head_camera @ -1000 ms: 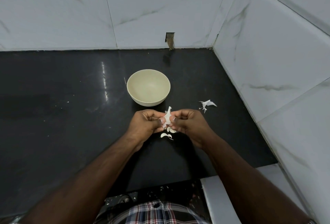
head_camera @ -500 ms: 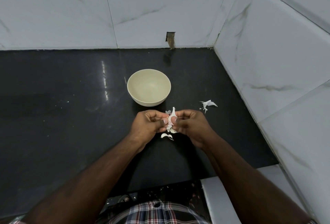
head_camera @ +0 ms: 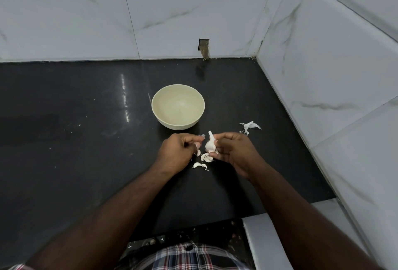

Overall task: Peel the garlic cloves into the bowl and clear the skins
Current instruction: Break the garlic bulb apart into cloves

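I am looking down at a glossy black stone counter (head_camera: 75,140) set into a corner of pale marble-veined wall tiles (head_camera: 323,65). My right hand (head_camera: 235,152) is holding a white papery garlic bulb (head_camera: 210,144), its pointed stem tip angling toward 11 o'clock. The bulb is sitting at the fingertips (head_camera: 217,146), with the curled fingers wrapping its 3 o'clock side; the thumb's contact is hidden behind the bulb, so I cannot tell exactly how it is pressing.

My left hand (head_camera: 177,153) is hovering just beside the bulb at its 9 o'clock, apart from it, with the fingers curled inward. It is pinching a tiny scrap of grey-white skin (head_camera: 202,140) at the tip of the forefinger.

Several loose white garlic cloves (head_camera: 203,161) are lying on the counter directly beneath the two hands, at 6 o'clock from the bulb, some partly covered by the left hand.

A round cream-coloured bowl (head_camera: 159,117) is standing upright at 12 o'clock from the hands, near them but not touching; nothing is showing inside it.

A crumpled piece of white garlic skin (head_camera: 251,126) is lying at 2 o'clock from the right hand, near the side wall.

At the lower edge of the view, a plaid shirt (head_camera: 183,256) is showing.
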Tool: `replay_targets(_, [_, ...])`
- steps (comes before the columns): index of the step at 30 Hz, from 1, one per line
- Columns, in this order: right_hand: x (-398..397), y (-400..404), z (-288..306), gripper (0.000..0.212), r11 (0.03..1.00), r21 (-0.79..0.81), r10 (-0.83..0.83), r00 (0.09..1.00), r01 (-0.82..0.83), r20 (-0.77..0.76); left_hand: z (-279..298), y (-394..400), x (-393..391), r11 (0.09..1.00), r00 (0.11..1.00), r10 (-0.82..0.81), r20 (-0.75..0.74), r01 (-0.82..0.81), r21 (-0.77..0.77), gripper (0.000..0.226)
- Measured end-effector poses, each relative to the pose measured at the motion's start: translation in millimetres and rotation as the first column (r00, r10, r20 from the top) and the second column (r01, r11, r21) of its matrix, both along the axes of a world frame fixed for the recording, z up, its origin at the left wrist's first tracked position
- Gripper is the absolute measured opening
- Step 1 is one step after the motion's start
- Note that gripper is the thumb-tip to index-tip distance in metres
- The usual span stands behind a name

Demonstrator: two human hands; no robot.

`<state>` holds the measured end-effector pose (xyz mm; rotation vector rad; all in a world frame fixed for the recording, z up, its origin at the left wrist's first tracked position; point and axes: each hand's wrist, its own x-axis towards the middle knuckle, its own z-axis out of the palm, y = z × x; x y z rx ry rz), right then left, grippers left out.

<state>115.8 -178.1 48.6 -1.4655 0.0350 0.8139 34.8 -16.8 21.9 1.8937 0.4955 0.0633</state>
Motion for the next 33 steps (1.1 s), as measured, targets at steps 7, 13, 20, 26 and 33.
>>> replay_targets(7, [-2, 5, 0, 0.01, 1.0, 0.009, 0.016, 1.0, -0.016, 0.008, 4, -8, 2, 0.95, 0.997, -0.019, 0.069, 0.04, -0.311, 0.021])
replay_targets(13, [-6, 14, -1, 0.008, 0.998, -0.065, 0.01, 0.995, -0.003, 0.103, 4, -10, 2, 0.946, 0.996, 0.039, 0.086, -0.009, -0.324, 0.016])
replay_targets(20, [0, 15, 1, 0.007, 0.981, -0.177, 0.126, 0.948, -0.076, 0.292, 9, -3, 3, 0.958, 0.999, 0.004, 0.041, 0.008, -0.286, 0.024])
replay_targets(26, [3, 16, 4, 0.004, 0.991, -0.123, 0.087, 0.95, -0.052, 0.299, 18, 0, 0, 0.918, 0.999, -0.013, 0.049, 0.032, -0.396, 0.016])
replay_targets(33, [12, 2, 4, 0.006, 0.991, -0.132, 0.021, 0.93, 0.031, 0.368, 15, -1, 1, 0.868, 0.998, 0.058, 0.012, -0.044, -0.494, 0.02])
